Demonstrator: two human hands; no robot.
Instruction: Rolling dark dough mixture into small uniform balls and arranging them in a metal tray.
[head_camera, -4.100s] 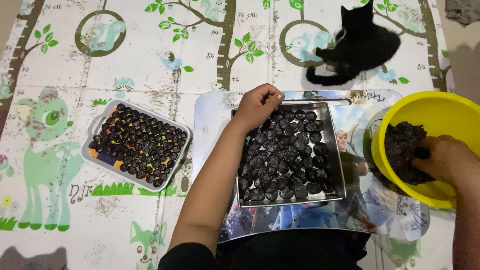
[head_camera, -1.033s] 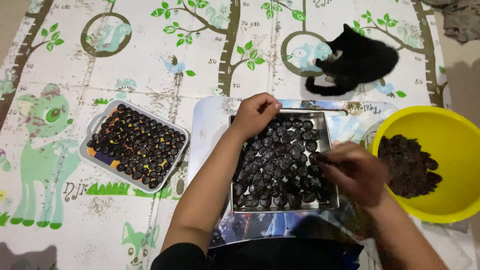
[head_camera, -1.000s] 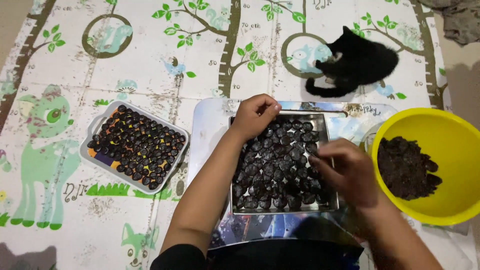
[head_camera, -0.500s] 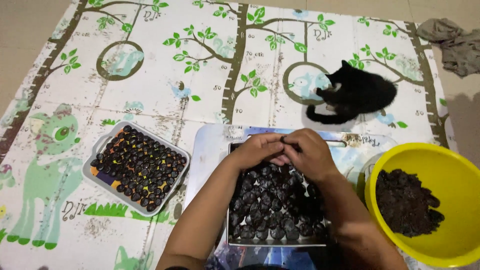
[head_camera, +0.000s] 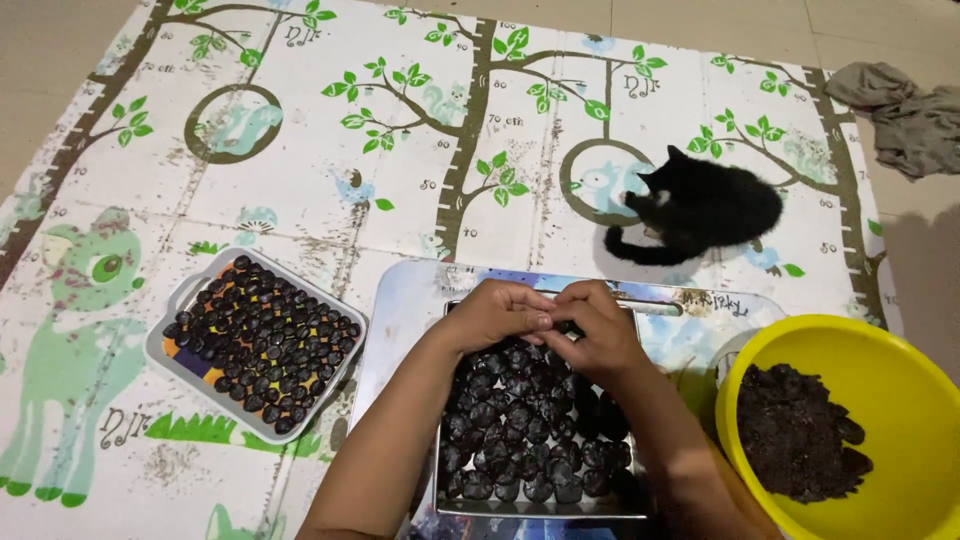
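I see the large foam play mat printed with green trees and animals (head_camera: 330, 150) filling most of the view, spread over a pale tiled floor. At four o'clock sits the round yellow plastic bowl (head_camera: 900, 370), holding a heap of dark brown lumpy mix (head_camera: 795, 430). Just beside it, at six o'clock, lies the pale printed lap tray (head_camera: 405, 300), and on that rests the square shiny metal baking tin (head_camera: 545, 505), packed with small dark round balls (head_camera: 520, 430) in close rows. At nine o'clock, well apart from the hands, stands the grey rectangular plastic tray with handles (head_camera: 180, 295), also full of dark balls. A black cat (head_camera: 700, 210) lies curled on the mat at one o'clock, and a crumpled grey cloth (head_camera: 905, 110) sits on the floor at two o'clock.

My left hand (head_camera: 495, 312) and right hand (head_camera: 590, 330) meet at the tin's far edge, twelve o'clock on the tin, fingertips drawn together and touching, pinching what looks like one small dark ball between them; the fingers hide most of it, so I cannot tell for sure
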